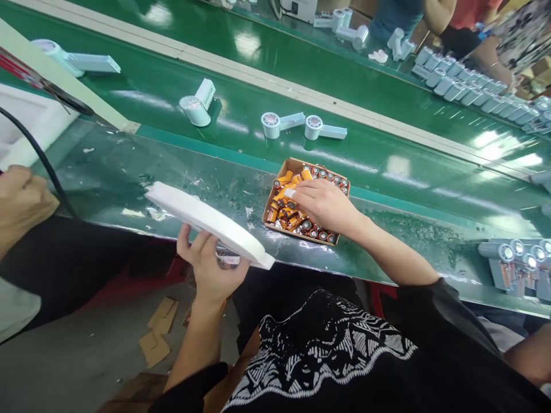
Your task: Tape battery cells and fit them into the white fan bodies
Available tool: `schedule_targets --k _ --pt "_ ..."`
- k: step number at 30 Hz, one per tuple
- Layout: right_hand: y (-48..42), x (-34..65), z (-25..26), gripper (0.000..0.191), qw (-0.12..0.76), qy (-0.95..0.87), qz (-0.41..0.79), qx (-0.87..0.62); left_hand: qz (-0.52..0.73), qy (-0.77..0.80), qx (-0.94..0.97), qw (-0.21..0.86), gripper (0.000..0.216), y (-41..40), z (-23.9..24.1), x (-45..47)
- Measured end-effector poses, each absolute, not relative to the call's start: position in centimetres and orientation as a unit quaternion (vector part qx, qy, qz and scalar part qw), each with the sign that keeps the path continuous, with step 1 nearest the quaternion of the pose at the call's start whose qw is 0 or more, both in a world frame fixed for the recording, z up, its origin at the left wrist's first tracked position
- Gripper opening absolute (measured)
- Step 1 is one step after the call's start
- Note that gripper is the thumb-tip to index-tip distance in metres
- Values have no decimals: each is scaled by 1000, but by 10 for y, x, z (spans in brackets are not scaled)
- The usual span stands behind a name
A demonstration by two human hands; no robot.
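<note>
My left hand [210, 267] grips a long flat white part [206, 221] from below at the near edge of the green bench, its far end resting over the bench. My right hand [322, 203] reaches into a small cardboard box [297, 165] full of orange batteries [284, 215], fingers curled among them; whether it holds one is hidden.
White handheld fans [196, 106] lie on the green conveyor belt [387, 155], with two more [321, 129] nearby. Several grey fans [516, 261] stand at right. A co-worker's hand [21, 201] is at far left by a black cable [43, 163]. Other people work across the belt.
</note>
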State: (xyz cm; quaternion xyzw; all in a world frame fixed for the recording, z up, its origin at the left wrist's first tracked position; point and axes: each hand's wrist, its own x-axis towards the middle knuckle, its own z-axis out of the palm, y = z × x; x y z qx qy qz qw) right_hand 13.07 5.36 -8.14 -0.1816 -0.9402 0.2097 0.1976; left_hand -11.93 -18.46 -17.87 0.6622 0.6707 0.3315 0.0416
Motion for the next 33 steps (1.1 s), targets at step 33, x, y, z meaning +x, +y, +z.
schedule_targets --k 33 --pt "54 153 -25 32 192 -921 139 -310 396 692 602 -52 87 -165 -182 -84"
